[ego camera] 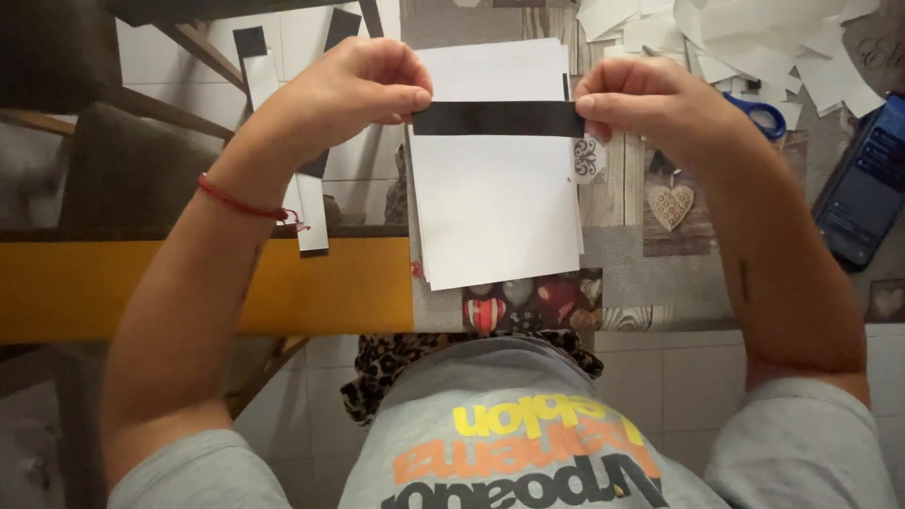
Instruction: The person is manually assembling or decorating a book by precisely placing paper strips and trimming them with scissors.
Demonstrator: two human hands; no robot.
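Head view, looking straight down at our own two hands above a patterned table (650, 273). Our left hand (353, 85) and right hand (641, 99) each grip one end of a black paper strip (498, 119), thumb and fingers pressed together on it, so the strip is stretched level across the upper part of a stack of white sheets (495, 207). The stack hangs down from the same grip and slightly fans at its lower edge, over the table's near edge. A red string bracelet (240, 203) circles the left wrist.

To the left, more black and white strips (311, 212) lie over a yellow board (189, 287). Behind the right hand we see blue-handled scissors (764, 115), a heap of white paper scraps (745, 47), a small wooden heart (670, 205) and a dark phone (863, 188) at the far right.

We judge the step in hand to be setting the strip squarely on the top sheet. To do it well we would keep the strip taut and parallel to the sheet's top edge, line both ends up with the sheet's sides, square up the fanned stack first, and press from the middle outwards so nothing wrinkles or sits crooked
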